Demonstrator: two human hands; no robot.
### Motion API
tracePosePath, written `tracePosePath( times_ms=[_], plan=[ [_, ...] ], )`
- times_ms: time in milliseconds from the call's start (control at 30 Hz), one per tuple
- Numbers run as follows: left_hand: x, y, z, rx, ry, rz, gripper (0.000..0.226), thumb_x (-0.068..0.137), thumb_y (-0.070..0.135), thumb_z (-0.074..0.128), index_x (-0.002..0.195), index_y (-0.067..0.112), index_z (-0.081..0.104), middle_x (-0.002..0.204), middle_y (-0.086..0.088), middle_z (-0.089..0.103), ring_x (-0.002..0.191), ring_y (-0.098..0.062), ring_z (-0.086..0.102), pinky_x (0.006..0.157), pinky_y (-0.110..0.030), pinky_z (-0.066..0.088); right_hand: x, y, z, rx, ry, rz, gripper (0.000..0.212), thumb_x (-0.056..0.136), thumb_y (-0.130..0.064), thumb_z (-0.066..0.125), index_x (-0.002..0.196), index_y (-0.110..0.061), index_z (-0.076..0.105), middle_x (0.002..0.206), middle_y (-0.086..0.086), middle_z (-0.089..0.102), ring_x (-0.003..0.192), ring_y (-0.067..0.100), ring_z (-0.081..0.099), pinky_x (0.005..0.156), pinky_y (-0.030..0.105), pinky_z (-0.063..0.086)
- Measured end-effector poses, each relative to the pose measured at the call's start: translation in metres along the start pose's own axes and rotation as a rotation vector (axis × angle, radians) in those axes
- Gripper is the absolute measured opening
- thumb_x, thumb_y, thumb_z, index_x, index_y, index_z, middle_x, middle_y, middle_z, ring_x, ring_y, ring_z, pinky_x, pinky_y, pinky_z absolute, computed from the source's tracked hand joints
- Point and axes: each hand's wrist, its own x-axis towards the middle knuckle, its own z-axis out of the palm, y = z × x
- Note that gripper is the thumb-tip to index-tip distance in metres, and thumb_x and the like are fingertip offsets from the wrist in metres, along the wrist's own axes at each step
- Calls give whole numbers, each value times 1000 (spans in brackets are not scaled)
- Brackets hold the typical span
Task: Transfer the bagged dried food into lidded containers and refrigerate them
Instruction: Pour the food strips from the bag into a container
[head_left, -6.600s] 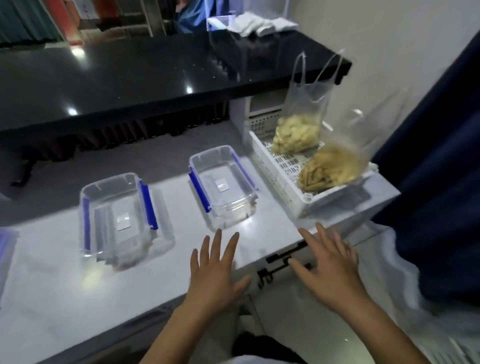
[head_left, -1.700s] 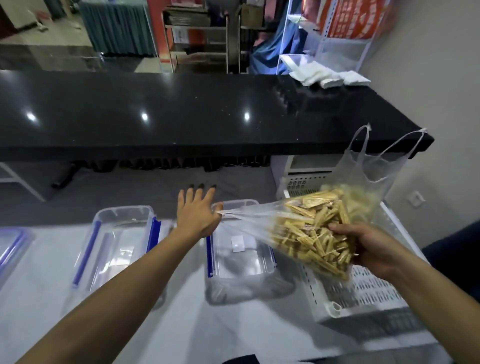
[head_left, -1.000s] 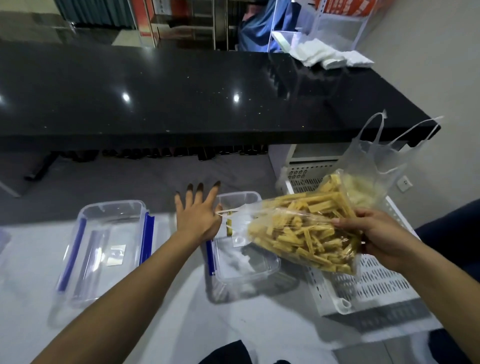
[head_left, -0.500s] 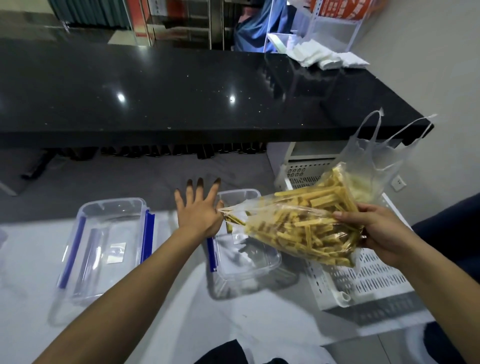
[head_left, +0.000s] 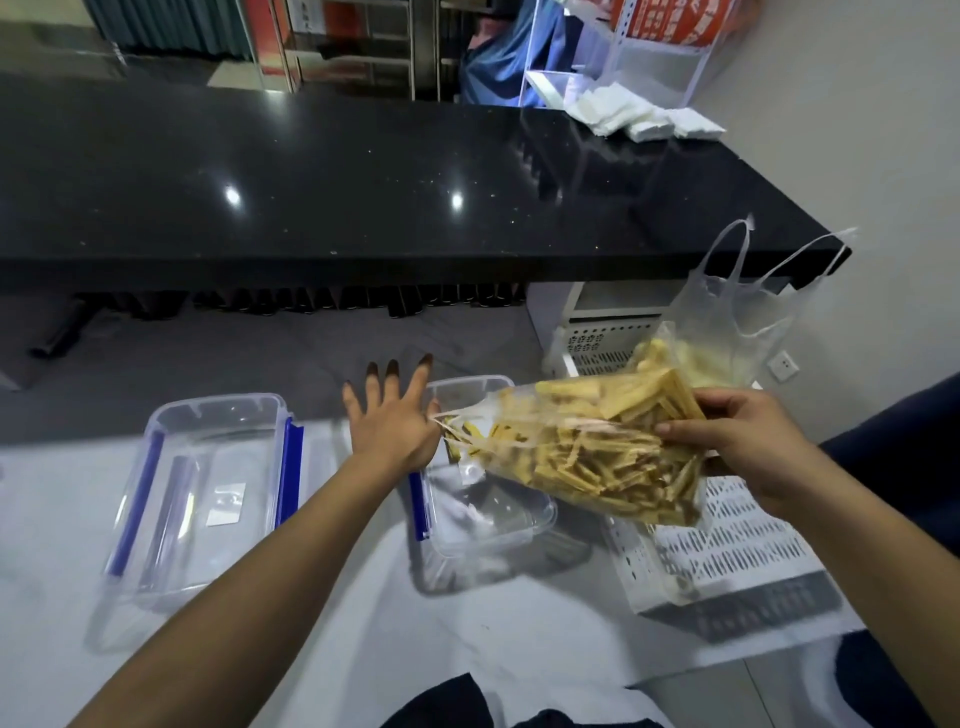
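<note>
A clear plastic bag of yellow dried food sticks (head_left: 587, 457) lies on its side in the air, its mouth over an open clear container with blue clips (head_left: 488, 514). My right hand (head_left: 737, 441) grips the bag's bottom end. My left hand (head_left: 389, 421) has its fingers spread straight, and its thumb holds the stretched edge of the bag's mouth. Some sticks lie close to the mouth. A second open container with blue clips (head_left: 208, 483) sits to the left on the white table (head_left: 467, 639).
A white slotted basket (head_left: 727, 551) stands at the right, holding another clear bag of paler food (head_left: 727, 332). A black counter (head_left: 363, 182) runs across the back, with folded white cloths (head_left: 639, 117) on its far right corner.
My right hand lifted the stick bag out of the basket and tipped it sideways over the right container. My left hand took the bag's mouth. The sticks have slid toward the mouth.
</note>
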Motion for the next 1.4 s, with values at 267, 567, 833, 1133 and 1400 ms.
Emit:
tracePosePath(
  times_ms=[267, 567, 833, 1133, 1400],
  plan=[
    [0, 1, -1, 4, -13, -17, 60, 103, 50, 18, 157, 41, -6, 168, -7, 2, 154, -32, -9, 119, -59, -13, 1, -6, 5, -34, 7, -57, 29, 81, 7, 71, 96, -17, 73, 84, 3, 78, 70, 20, 75, 57, 33, 59],
    [-1, 1, -2, -4, -19, -9, 60, 103, 49, 21, 157, 40, -3, 168, -8, 3, 154, -33, -8, 119, -59, -12, 0, -13, 9, -7, 16, -92, 37, 80, 12, 70, 105, -15, 70, 88, 12, 74, 63, 20, 73, 48, 29, 57],
    [-1, 1, -2, -19, -20, -11, 59, 103, 48, 21, 157, 40, -2, 168, -9, 6, 154, -34, -5, 120, -60, -11, 0, -16, 7, -6, -3, -122, 32, 81, 10, 70, 100, -16, 70, 82, 7, 75, 62, 18, 73, 48, 27, 55],
    [-1, 1, -4, -3, -34, -10, 60, 103, 49, 22, 157, 40, -3, 168, -8, 5, 154, -33, -5, 120, -59, -11, 4, -16, 8, -36, -12, -153, 35, 82, 9, 70, 111, -10, 70, 92, 10, 74, 67, 15, 74, 52, 22, 56],
    [-2, 0, -3, -24, -35, -4, 60, 103, 48, 25, 157, 40, -2, 168, -8, 6, 154, -34, -5, 120, -60, -9, 3, -17, 11, -20, 8, -185, 35, 82, 8, 71, 101, -20, 70, 91, 6, 75, 72, 15, 74, 57, 23, 58]
  ],
)
